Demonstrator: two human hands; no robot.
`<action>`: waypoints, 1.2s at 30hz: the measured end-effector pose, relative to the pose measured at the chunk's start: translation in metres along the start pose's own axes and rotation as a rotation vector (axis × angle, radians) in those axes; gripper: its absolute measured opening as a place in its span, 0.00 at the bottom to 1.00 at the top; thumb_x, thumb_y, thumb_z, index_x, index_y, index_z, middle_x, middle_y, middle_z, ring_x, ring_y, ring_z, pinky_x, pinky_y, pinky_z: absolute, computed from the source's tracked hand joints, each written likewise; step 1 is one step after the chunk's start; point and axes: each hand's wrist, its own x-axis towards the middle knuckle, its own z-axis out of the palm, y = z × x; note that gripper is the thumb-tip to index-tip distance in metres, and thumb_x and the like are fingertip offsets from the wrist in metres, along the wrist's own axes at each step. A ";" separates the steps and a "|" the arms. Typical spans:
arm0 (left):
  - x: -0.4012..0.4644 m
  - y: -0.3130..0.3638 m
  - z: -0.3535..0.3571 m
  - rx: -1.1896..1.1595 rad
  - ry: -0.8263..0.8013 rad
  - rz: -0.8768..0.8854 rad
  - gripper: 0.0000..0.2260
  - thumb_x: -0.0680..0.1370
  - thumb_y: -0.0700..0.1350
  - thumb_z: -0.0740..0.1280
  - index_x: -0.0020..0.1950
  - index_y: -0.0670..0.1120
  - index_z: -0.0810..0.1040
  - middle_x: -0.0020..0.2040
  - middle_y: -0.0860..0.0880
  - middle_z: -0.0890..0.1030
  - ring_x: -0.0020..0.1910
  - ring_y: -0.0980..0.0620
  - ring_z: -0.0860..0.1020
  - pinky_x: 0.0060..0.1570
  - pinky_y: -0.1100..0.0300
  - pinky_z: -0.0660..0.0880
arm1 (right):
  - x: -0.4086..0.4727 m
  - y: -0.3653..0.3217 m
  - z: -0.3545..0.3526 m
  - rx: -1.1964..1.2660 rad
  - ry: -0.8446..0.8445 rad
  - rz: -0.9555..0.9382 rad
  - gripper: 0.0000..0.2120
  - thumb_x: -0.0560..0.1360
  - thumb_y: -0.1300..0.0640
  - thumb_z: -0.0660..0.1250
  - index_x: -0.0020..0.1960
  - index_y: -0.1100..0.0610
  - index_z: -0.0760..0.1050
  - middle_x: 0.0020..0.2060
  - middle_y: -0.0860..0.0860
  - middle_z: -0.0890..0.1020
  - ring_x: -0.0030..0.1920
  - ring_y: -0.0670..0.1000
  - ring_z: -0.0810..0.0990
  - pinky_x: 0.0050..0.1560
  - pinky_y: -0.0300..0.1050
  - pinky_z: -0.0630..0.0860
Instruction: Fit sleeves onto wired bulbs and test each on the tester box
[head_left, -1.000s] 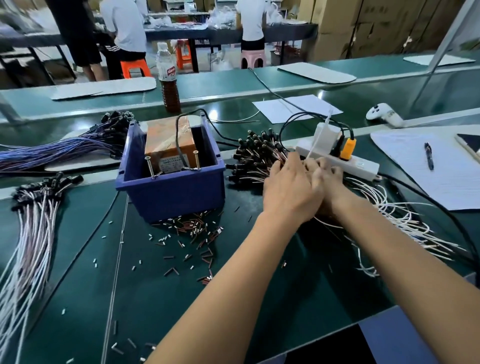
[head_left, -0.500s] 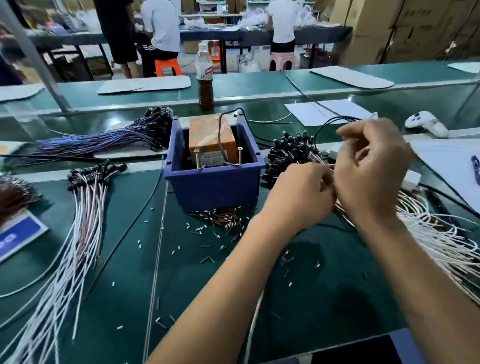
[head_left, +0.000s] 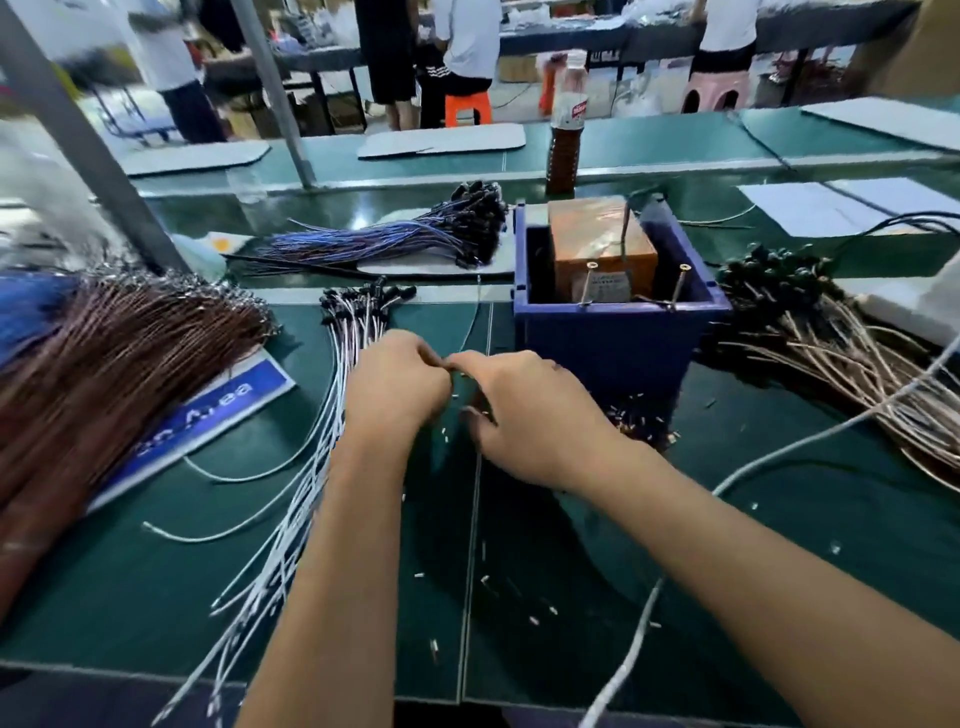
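Note:
My left hand (head_left: 396, 387) and my right hand (head_left: 530, 418) meet fingertip to fingertip above the green mat, just left of the blue tester box (head_left: 618, 340). Both pinch the end of one wired bulb, and my fingers hide the end itself. Its white wire (head_left: 641, 626) trails back under my right forearm. An orange transformer (head_left: 597, 236) and two upright contact screws (head_left: 589, 283) sit inside the box. White-wired bulbs (head_left: 345, 338) lie in a bundle beside my left hand. A pile of beige-wired bulbs (head_left: 810, 325) lies right of the box. Loose sleeves (head_left: 639, 415) are scattered at the box's foot.
A brown wire bundle (head_left: 104, 364) covers a blue sign (head_left: 208, 415) at the left. Blue-purple wired bulbs (head_left: 410, 236) lie behind. A bottle (head_left: 566, 135) stands behind the box, paper sheets (head_left: 810, 208) at the far right. People work at a far table.
Both hands have left the beige pile on the right and come down together in front of the box's left side, drawing one white wire along. The view has swung left.

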 end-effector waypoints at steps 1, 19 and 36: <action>0.006 -0.007 0.001 0.022 0.133 -0.066 0.06 0.77 0.44 0.70 0.53 0.47 0.82 0.53 0.42 0.84 0.55 0.40 0.81 0.53 0.51 0.77 | 0.010 -0.006 0.005 -0.012 -0.064 0.018 0.20 0.77 0.55 0.67 0.69 0.50 0.74 0.57 0.56 0.83 0.57 0.62 0.82 0.54 0.55 0.81; 0.042 -0.024 0.003 0.129 0.260 -0.282 0.14 0.77 0.41 0.67 0.62 0.45 0.80 0.64 0.38 0.80 0.64 0.35 0.78 0.61 0.47 0.76 | 0.060 -0.028 0.036 -0.009 -0.298 0.134 0.16 0.81 0.52 0.63 0.67 0.55 0.71 0.62 0.58 0.74 0.62 0.64 0.77 0.52 0.51 0.70; 0.016 0.035 -0.021 -1.778 0.158 0.033 0.14 0.88 0.54 0.56 0.51 0.45 0.66 0.35 0.44 0.79 0.32 0.51 0.74 0.33 0.59 0.73 | 0.059 -0.036 -0.001 0.767 0.071 0.424 0.25 0.84 0.36 0.57 0.61 0.57 0.75 0.58 0.57 0.82 0.60 0.59 0.80 0.61 0.54 0.76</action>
